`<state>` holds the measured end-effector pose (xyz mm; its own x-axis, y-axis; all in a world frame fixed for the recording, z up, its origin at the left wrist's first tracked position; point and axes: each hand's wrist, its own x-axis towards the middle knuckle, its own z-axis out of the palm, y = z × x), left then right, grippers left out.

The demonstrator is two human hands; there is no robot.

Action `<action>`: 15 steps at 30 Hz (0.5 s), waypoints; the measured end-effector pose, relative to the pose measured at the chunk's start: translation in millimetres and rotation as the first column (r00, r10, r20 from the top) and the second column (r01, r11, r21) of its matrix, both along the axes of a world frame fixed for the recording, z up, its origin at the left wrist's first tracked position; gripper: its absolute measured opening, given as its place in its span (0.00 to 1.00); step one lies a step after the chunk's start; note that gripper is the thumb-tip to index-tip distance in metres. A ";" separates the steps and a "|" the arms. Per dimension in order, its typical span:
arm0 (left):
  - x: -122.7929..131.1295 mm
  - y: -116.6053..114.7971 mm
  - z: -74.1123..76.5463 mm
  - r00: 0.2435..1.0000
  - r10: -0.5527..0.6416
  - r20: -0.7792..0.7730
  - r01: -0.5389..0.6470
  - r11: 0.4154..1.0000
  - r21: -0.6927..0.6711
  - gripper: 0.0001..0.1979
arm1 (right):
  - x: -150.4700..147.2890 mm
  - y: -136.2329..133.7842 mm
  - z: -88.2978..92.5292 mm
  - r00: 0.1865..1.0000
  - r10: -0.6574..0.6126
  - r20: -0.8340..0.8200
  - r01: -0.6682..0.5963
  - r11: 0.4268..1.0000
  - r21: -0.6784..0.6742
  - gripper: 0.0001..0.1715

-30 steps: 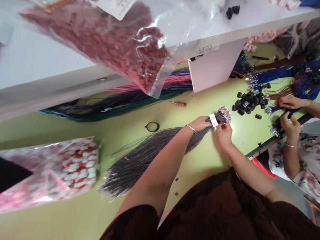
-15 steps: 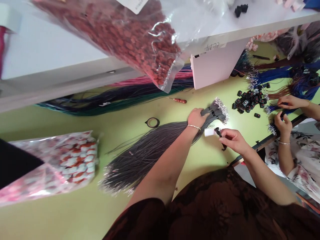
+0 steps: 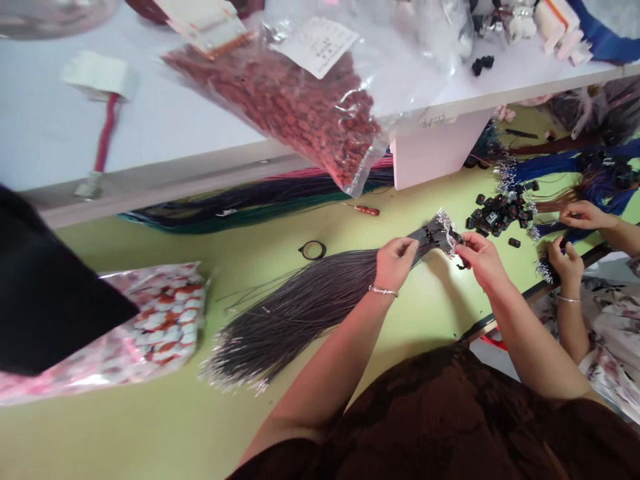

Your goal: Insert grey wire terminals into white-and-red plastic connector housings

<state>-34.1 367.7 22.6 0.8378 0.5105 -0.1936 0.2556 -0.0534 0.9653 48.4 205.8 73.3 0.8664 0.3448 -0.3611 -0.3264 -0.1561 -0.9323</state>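
Observation:
A long bundle of grey wires lies on the green table, with silvery terminals at both ends and dark bands near its right end. My left hand is over the bundle's right part, thumb and fingertips pinched together; what they hold, if anything, is too small to make out. Beside the right-hand terminals, my right hand pinches a small dark strip-like piece, partly hidden by my fingers. I cannot tell whether that piece touches the terminals.
A black tape roll and a red-handled screwdriver lie behind the bundle. Black connectors are piled at right, near a co-worker's hands. A shelf overhangs the back, holding a bag of red parts. Another bag lies left.
My left hand has lifted off its flat grip on the bundle into a pinch. My right hand has moved up and right to the terminals with the dark piece; the white piece no longer shows clearly.

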 end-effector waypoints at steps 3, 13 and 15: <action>9.3 -6.2 13.6 0.993 -0.113 0.021 0.110 0.885 -0.453 0.20 | -4.8 12.3 5.7 0.995 0.093 0.044 -0.095 0.995 0.035 0.09; 28.9 7.7 21.9 0.961 -0.169 0.220 0.277 0.579 -0.766 0.23 | 6.0 16.7 13.1 0.904 0.416 -0.097 -0.411 0.909 0.075 0.12; 33.1 11.8 26.3 0.973 -0.119 0.196 0.226 0.650 -0.726 0.23 | 12.6 18.1 12.6 0.893 0.439 -0.094 -0.430 0.897 0.107 0.14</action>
<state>-1.1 379.5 48.8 0.9387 0.0867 -0.3337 0.1968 0.6599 0.7251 61.0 223.9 86.0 0.5783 0.7099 -0.4021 -0.3472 -0.2319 -0.9087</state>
